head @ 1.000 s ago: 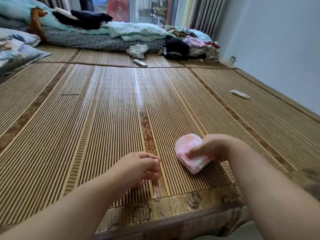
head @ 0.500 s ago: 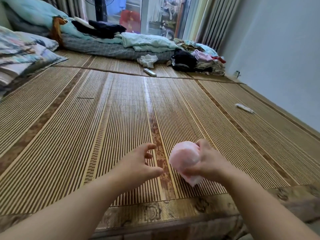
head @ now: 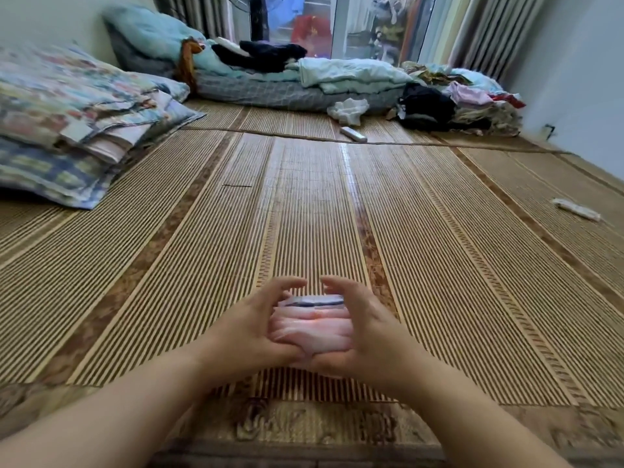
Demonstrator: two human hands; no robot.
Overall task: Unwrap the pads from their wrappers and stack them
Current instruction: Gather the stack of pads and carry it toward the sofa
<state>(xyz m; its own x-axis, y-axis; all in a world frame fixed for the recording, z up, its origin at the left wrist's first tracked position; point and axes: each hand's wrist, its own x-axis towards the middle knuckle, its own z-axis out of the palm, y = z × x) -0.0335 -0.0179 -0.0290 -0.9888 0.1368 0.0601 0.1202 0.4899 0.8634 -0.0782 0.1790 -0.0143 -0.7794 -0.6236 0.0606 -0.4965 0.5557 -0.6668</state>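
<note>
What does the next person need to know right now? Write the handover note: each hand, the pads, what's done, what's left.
Left hand: closed on the left side of the pink wrapped bundle, thumb under the near edge.
Right hand: closed on its right side, fingers curled over the top.
Bundle: held between both hands just above the bamboo mat, near its front edge. It looks like several pink-wrapped pads together; the count is unclear.
Done: nothing visibly unwrapped, no stack on the mat.
Left: open each wrapper, take the pads out, stack them.
A small white packet lies far right on the mat; what it is cannot be told.
</note>
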